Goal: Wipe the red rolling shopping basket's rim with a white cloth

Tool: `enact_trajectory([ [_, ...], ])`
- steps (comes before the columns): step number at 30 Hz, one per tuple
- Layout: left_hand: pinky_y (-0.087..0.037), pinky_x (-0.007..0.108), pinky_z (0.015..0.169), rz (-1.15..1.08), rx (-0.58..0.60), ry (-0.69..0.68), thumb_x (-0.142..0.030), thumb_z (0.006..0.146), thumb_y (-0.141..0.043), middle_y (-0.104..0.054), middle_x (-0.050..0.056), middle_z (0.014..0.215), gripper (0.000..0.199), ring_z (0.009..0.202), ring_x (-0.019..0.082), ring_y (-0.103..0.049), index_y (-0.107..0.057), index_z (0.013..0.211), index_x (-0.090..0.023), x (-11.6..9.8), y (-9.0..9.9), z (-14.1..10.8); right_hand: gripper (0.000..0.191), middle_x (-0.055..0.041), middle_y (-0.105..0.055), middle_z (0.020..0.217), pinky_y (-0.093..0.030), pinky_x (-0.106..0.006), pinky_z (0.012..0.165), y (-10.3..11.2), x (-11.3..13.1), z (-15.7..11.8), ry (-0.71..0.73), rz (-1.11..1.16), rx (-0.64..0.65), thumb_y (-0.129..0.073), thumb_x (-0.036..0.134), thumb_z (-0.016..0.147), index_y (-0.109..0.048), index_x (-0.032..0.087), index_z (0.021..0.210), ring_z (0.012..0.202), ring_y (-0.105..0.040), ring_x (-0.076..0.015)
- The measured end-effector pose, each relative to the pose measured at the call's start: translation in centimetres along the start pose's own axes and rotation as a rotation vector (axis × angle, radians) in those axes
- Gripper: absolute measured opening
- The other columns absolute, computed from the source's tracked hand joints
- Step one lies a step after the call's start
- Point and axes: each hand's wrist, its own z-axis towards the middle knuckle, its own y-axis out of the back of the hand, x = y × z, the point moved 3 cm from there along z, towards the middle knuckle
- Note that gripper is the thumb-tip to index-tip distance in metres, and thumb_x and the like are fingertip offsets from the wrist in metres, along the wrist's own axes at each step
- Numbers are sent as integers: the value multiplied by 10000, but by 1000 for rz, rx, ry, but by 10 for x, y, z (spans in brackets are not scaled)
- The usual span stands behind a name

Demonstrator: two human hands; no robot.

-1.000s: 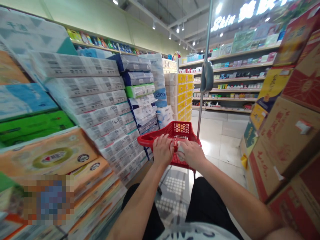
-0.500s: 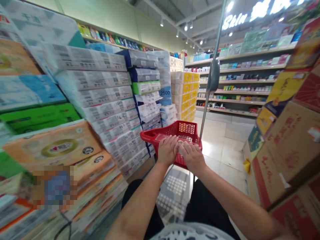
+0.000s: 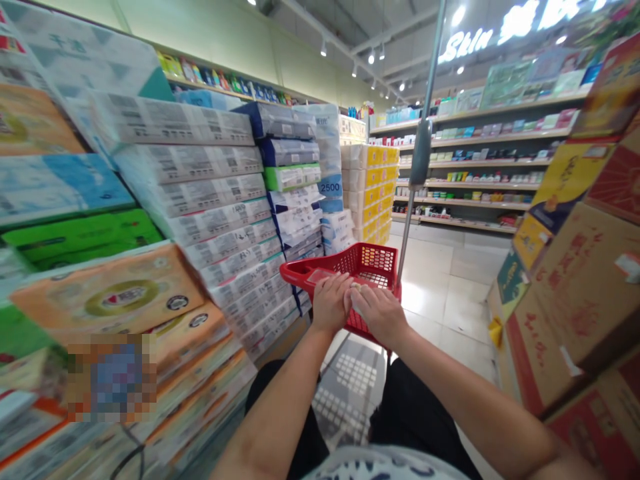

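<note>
Red cart: Since half a second ago, our red cart has barely shifted; it sits ahead of our knees, between the stacked packs and cartons.
Our grip: Left hand and right hand curl side by side over its near edge; something pale between them is too small to tell.
Progress: We judge that our hold is already made; what is left we cannot tell.
Pole: Its grey fitting has turned narrower, above the cart's far-right side.
Shelves: Small goods line the shelves beyond.
</note>
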Motion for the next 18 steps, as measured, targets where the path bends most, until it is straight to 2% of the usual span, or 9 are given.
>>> enact_trajectory([
  [3, -331, 409, 1021, 5, -7, 5, -237, 939, -363, -611, 50, 1264, 333, 1224, 195, -498, -579, 1190, -207, 1, -1, 1, 393, -99, -639, 1069, -427, -303, 781, 5, -14, 10, -92, 110, 155, -519, 354, 902, -506, 198, 1263, 913, -599, -203],
  [6, -336, 415, 1013, 6, -11, 3, -248, 942, -357, -614, 46, 1260, 334, 1219, 202, -503, -580, 1187, -209, -2, -3, 2, 480, -52, -671, 938, -434, -278, 652, 9, -30, 29, -221, 230, 506, -664, 544, 735, -603, 232, 1095, 809, -630, -214],
  [8, -339, 420, 1010, 5, -12, 4, -251, 941, -358, -612, 48, 1263, 335, 1219, 208, -503, -577, 1191, -206, -4, -4, 3, 452, -46, -676, 871, -420, -272, 613, 9, -33, 37, -258, 233, 663, -706, 532, 678, -631, 224, 1001, 751, -634, -213],
  [9, -341, 421, 1009, 4, -11, 5, -252, 941, -360, -612, 49, 1263, 335, 1220, 210, -503, -577, 1191, -205, -4, -4, 3, 395, -49, -674, 860, -415, -273, 609, 8, -31, 38, -269, 209, 671, -696, 484, 703, -631, 218, 987, 734, -633, -208],
  [10, -343, 421, 1008, 3, -10, 7, -252, 940, -363, -613, 51, 1262, 333, 1220, 211, -503, -577, 1191, -205, -5, -4, 3, 319, -59, -671, 864, -411, -276, 616, 7, -28, 37, -275, 169, 627, -661, 421, 754, -626, 209, 989, 730, -631, -203],
  [12, -344, 420, 1012, 1, -4, 9, -252, 938, -370, -612, 55, 1262, 330, 1224, 209, -500, -575, 1193, -207, -4, -3, 3, 202, -86, -658, 896, -407, -293, 657, 5, -19, 29, -265, 60, 429, -529, 290, 871, -607, 189, 1028, 760, -623, -199],
  [15, -337, 417, 1024, 0, 8, 5, -248, 942, -364, -603, 54, 1274, 333, 1230, 203, -495, -567, 1203, -210, -2, -1, 2, 297, -110, -643, 973, -391, -319, 744, 1, -4, 11, -132, -54, 114, -367, 219, 955, -543, 180, 1190, 840, -599, -200],
  [16, -337, 416, 1024, 1, 9, 2, -246, 943, -360, -602, 51, 1277, 335, 1232, 201, -494, -566, 1205, -212, -1, 0, 1, 323, -107, -642, 995, -384, -320, 763, 0, -2, 6, -93, -63, 52, -348, 221, 964, -513, 188, 1240, 853, -592, -198],
  [18, -339, 413, 1020, 2, 1, 1, -244, 943, -357, -603, 47, 1276, 337, 1231, 199, -494, -565, 1206, -213, -2, 1, 0, 335, -96, -646, 1002, -379, -312, 774, 0, -3, 3, -86, -46, 29, -340, 232, 970, -496, 203, 1265, 858, -589, -192],
])
